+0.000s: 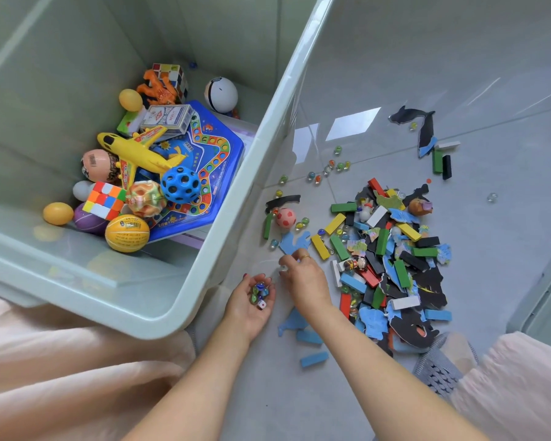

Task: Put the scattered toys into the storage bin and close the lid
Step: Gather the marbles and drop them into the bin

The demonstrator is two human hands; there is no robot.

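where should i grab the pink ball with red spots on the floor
Come from above and pinch the pink ball across its middle. It is round with no handle and sits on the floor, with a green block close on its left and marbles on its right.

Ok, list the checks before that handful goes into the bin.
1. Left hand cups marbles and die: ok.
2. Right hand grip on another marble: cannot tell, fingertips hide it.
3. Bin open, with room inside: ok.
4. Way from left hand to bin rim free: ok.
5. Floor cleared: not ok, blocks and loose marbles remain.
6. Lid within reach: cannot tell, none seen.
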